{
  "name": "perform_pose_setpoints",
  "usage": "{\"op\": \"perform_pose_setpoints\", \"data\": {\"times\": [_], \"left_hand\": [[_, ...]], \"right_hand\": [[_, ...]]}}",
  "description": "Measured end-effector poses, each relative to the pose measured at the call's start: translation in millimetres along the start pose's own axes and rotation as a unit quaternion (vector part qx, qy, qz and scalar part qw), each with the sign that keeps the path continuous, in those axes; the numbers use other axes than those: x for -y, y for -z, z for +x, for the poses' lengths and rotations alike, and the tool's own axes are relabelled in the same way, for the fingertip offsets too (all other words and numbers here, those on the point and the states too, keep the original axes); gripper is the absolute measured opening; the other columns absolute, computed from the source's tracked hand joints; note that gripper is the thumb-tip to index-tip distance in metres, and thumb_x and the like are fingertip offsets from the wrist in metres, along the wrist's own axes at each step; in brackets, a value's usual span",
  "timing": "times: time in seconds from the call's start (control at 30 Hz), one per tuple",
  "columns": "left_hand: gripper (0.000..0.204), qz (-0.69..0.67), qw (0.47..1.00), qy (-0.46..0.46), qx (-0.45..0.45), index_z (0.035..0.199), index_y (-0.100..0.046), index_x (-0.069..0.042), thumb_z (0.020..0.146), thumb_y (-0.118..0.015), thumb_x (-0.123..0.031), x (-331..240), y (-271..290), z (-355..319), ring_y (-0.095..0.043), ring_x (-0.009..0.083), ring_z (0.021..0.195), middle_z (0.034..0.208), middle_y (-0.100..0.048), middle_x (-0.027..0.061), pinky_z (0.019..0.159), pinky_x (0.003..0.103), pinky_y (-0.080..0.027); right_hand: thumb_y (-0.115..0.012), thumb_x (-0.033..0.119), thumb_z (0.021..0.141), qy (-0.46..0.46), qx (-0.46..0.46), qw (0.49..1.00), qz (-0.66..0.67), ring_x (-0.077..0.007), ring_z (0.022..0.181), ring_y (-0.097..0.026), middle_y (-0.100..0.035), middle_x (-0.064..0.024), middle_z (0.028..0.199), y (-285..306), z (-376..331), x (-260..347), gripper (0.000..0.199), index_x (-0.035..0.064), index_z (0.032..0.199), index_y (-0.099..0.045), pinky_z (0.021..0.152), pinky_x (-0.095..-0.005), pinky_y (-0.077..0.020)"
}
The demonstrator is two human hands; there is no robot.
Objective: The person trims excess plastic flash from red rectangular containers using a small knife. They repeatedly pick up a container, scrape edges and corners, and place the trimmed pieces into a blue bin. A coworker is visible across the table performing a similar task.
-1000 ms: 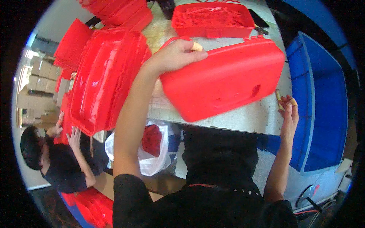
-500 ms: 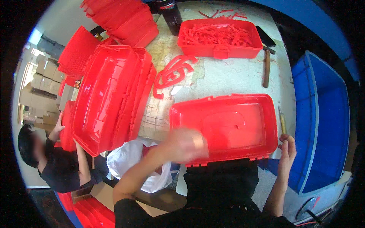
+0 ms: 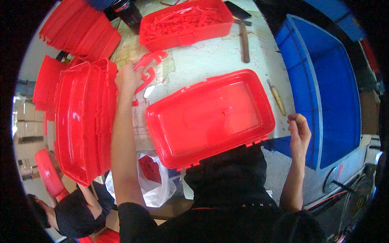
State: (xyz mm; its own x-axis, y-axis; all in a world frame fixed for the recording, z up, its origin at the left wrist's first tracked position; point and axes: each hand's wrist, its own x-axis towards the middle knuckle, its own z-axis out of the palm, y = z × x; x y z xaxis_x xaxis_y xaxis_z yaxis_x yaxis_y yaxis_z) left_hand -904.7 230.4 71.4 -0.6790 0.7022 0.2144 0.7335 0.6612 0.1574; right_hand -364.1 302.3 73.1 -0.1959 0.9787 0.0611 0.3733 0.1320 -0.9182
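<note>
Near the counter's (image 3: 210, 60) left edge, the left hand (image 3: 128, 77) rests on red curved plastic pieces (image 3: 148, 69), fingers closed over them, beside a stack of red lids (image 3: 81, 121). At the front edge lies a red box (image 3: 210, 117). By the right edge the right hand (image 3: 299, 128) hangs loosely curled, holding nothing, near a wooden-handled tool (image 3: 277, 97).

Pale worktable (image 3: 210, 60), red lid (image 3: 210, 117), tray of red scraps (image 3: 184, 22), loose red handles (image 3: 148, 69), two hand tools (image 3: 244, 38)
</note>
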Motion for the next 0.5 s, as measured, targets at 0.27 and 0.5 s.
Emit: {"op": "perform_pose_setpoints", "data": {"times": [0.27, 0.5], "left_hand": [[0.026, 0.110, 0.982, -0.116, -0.097, 0.107, -0.064, -0.006, 0.086, -0.068, -0.020, -11, 12, -20, -0.064, 0.0406, 0.095, 0.102, -0.066, 0.0230, 0.080, 0.050, -0.051], [0.017, -0.229, 0.927, -0.277, 0.108, 0.100, -0.068, -0.004, 0.091, -0.059, -0.015, -133, 3, -57, -0.065, 0.0389, 0.096, 0.098, -0.068, 0.0207, 0.083, 0.046, -0.052]], "right_hand": [[-0.064, 0.005, 0.089, 0.117, 0.016, 0.987, -0.112, -0.0276, 0.089, -0.068, -0.068, -0.0150, 0.102, -31, 64, 4, 0.014, 0.0013, 0.102, -0.068, 0.072, -0.0343, -0.0534], [-0.066, 0.018, 0.087, 0.296, 0.114, 0.938, -0.137, -0.0336, 0.083, -0.069, -0.071, -0.0153, 0.089, -141, 217, 65, 0.017, 0.0080, 0.099, -0.072, 0.074, -0.0406, -0.0534]]}}
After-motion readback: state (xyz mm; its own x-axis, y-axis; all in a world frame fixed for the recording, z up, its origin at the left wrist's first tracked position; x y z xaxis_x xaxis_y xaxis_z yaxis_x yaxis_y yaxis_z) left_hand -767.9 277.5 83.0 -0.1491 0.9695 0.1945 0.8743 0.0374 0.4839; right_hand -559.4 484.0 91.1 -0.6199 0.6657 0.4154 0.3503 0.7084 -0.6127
